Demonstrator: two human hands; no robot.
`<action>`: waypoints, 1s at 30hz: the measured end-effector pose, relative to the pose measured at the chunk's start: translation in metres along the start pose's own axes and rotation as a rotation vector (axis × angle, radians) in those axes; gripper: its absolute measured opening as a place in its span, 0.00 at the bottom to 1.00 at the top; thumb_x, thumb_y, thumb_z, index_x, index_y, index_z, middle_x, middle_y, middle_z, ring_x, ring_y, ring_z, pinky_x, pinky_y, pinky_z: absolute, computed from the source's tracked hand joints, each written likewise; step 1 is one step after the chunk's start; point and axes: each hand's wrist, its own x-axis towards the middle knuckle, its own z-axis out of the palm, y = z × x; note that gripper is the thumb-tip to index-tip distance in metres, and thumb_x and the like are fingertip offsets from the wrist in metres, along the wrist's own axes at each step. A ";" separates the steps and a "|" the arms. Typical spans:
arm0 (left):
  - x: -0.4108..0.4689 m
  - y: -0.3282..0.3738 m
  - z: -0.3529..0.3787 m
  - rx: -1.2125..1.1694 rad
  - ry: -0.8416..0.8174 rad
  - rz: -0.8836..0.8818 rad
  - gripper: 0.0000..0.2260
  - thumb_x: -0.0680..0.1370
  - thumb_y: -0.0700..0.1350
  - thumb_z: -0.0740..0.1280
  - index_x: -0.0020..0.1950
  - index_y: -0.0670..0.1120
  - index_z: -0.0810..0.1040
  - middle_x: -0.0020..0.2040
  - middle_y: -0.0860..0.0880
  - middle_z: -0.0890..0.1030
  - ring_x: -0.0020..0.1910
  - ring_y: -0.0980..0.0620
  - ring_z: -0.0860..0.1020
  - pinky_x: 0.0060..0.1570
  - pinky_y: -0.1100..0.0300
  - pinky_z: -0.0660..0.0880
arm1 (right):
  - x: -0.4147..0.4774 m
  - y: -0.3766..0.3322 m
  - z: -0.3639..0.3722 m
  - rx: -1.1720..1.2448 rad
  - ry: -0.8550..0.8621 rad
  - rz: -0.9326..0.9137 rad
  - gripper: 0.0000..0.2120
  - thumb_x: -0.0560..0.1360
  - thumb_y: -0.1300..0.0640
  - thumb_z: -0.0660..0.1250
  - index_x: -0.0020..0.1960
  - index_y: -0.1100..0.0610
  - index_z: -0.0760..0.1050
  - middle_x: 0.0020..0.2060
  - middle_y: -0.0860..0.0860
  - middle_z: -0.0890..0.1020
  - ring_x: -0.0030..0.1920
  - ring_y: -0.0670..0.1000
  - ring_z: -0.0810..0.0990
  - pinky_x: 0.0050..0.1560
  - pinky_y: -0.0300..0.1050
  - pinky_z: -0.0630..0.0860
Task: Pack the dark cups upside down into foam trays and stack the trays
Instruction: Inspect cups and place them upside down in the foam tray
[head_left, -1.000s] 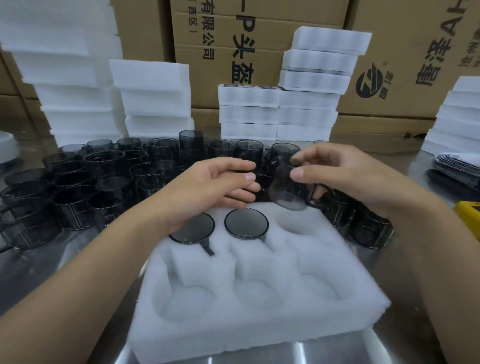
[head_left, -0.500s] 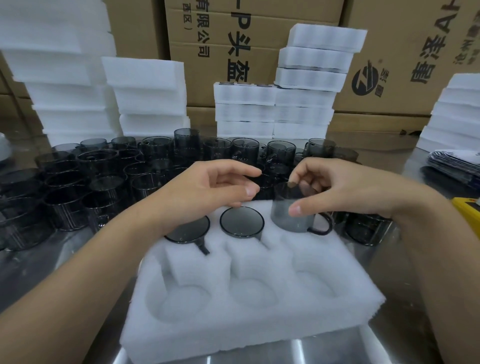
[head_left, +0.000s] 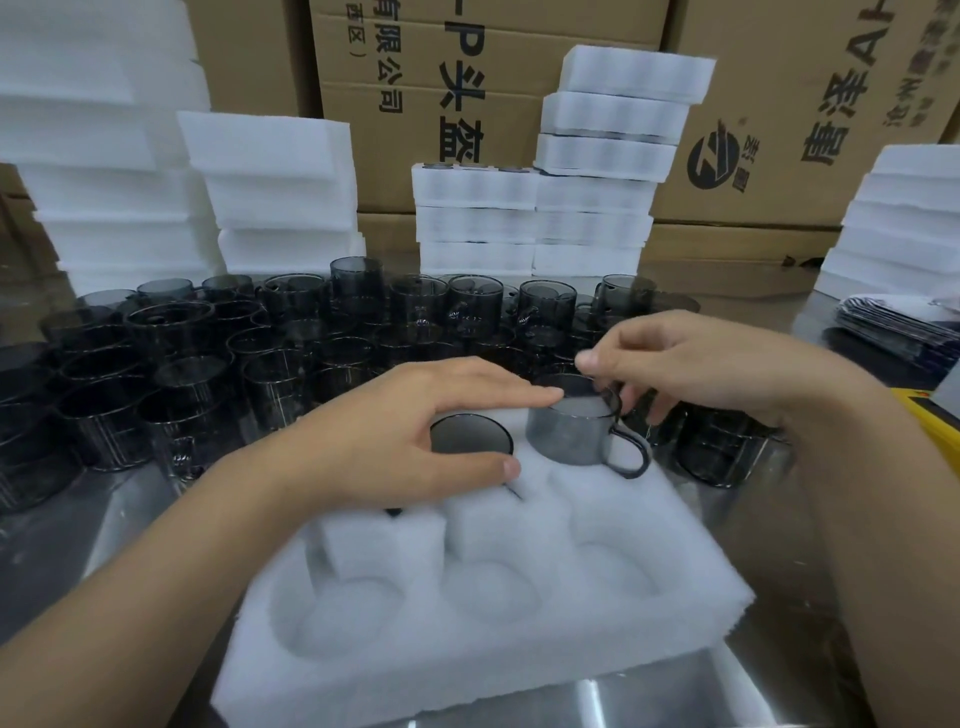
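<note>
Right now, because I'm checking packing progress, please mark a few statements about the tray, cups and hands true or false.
1. The three near pockets of the foam tray are empty. True.
2. The far-right cup sits flush with the foam. False: it stands proud of its pocket, with the handle exposed.
3. Loose dark cups crowd the table behind the tray. True.
4. The left hand holds a cup in the air. False: it lies over the tray's far row with its fingers straight.

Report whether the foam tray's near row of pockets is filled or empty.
Empty: all three near pockets show bare foam; dark cups sit only in the far row.
</note>
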 end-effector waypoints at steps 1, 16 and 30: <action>0.000 0.000 0.000 -0.001 0.007 -0.002 0.21 0.72 0.51 0.69 0.64 0.66 0.73 0.63 0.66 0.74 0.65 0.66 0.70 0.66 0.66 0.65 | 0.000 0.001 0.001 -0.007 -0.031 0.008 0.29 0.54 0.26 0.66 0.42 0.46 0.82 0.40 0.45 0.84 0.40 0.45 0.83 0.41 0.41 0.80; 0.001 -0.002 -0.001 0.008 -0.051 -0.099 0.20 0.73 0.52 0.70 0.55 0.77 0.72 0.68 0.65 0.70 0.66 0.74 0.64 0.68 0.69 0.63 | 0.001 0.006 0.001 0.234 -0.148 0.055 0.18 0.60 0.49 0.74 0.46 0.58 0.80 0.35 0.48 0.83 0.37 0.45 0.83 0.39 0.36 0.79; 0.006 -0.005 0.000 -0.017 -0.124 -0.148 0.14 0.75 0.52 0.70 0.56 0.70 0.78 0.62 0.67 0.70 0.62 0.66 0.70 0.65 0.55 0.69 | 0.012 0.006 0.006 0.097 -0.126 0.095 0.10 0.67 0.61 0.77 0.39 0.57 0.75 0.28 0.47 0.81 0.31 0.46 0.81 0.34 0.35 0.77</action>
